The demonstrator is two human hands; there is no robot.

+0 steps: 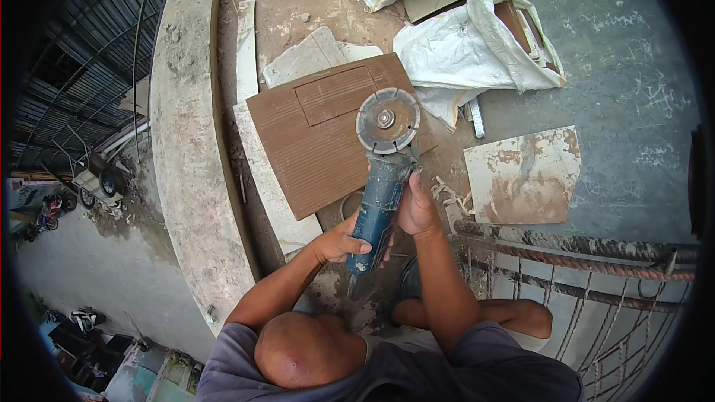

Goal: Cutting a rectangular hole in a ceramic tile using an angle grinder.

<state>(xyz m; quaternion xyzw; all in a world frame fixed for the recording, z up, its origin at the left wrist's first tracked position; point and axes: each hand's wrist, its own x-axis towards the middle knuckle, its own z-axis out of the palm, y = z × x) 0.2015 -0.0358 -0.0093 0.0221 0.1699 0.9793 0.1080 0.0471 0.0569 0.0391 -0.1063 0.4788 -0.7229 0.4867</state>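
Note:
I hold a blue angle grinder in both hands, its body pointing away from me. My left hand is closed round the rear of the body. My right hand grips the right side, close to the gear head. A segmented cutting disc faces up at the far end, with no guard seen round it. Beneath the disc lies a brown ribbed tile, marked near its far edge with a rectangular outline. Whether the disc touches the tile, and whether it spins, I cannot tell.
A low concrete ledge runs along the left, with a lower yard beyond. White sacks, one holding tile pieces, stand at the far right. A stained tile lies to the right, near rusty metal bars. Pale offcuts lie under the brown tile.

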